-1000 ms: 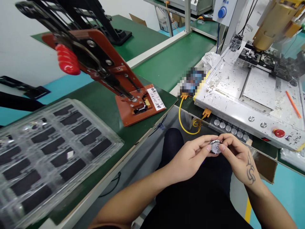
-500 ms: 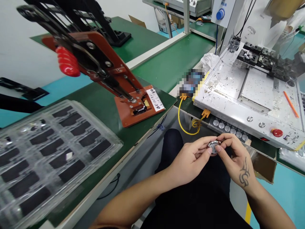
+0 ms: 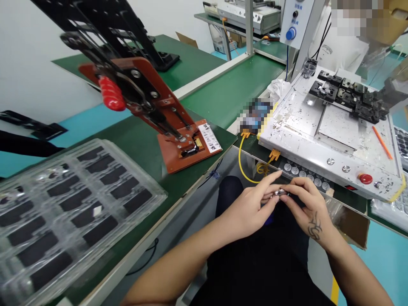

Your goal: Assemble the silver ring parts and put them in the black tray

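Above my lap, a small round metal case, shiny and watch-like, is held nearly edge-on. My left hand pinches its left side between thumb and fingers, with the index finger raised off it. On the opposite side, my right hand grips it with thumb and bent fingers. Fingertips cover much of the case, so its face is hidden. To the left, a red-brown toggle press with a red handle stands on the green bench, and a dark part with a shiny edge sits in its base.
Clear plastic trays with dark inserts lie on the left bench. At right stands a white machine with black fixtures, a red button and an orange stick. A yellow cable loops below. Behind the machine is a person in white.
The case has tilted from showing its flat grey face to nearly edge-on. My left index finger has lifted away from it. Both hands have shifted slightly left, and the camera view has moved a little.
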{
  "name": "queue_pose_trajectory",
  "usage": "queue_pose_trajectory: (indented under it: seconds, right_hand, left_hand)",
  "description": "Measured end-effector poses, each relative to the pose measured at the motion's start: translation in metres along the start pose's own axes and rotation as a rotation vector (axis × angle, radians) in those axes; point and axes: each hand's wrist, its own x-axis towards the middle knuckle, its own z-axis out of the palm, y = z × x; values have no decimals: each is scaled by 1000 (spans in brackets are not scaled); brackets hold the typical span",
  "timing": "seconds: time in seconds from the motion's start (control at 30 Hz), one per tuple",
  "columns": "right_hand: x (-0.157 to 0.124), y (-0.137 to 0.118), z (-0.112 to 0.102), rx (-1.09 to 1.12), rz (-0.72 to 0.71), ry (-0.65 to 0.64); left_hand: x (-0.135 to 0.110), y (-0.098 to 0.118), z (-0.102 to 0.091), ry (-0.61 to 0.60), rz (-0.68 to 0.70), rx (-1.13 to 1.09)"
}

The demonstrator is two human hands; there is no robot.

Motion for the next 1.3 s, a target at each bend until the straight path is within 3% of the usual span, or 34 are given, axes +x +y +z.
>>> queue_pose_trajectory:
  seconds: [0.2, 0.33, 0.87, 1.1, 1.2, 1.3]
  right_hand:
    - [5, 0, 14, 463, 370, 101]
    - [3, 0, 22, 573, 467, 71]
    - [-1, -22, 16, 515, 424, 74]
    - [-1, -18, 19, 461, 386, 63]
    - [3, -13, 12, 368, 274, -13]
    - [11, -10, 2, 162, 1, -146]
  left_hand:
    - [8, 0, 4, 175, -68, -282]
    - [5, 1, 8, 178, -98, -270]
    - [-6, 6, 11, 187, -21, -158]
    - [-9, 10, 9, 185, -14, -134]
    - [-5, 9, 7, 201, -4, -112]
    - [-3, 7, 6, 229, 4, -24]
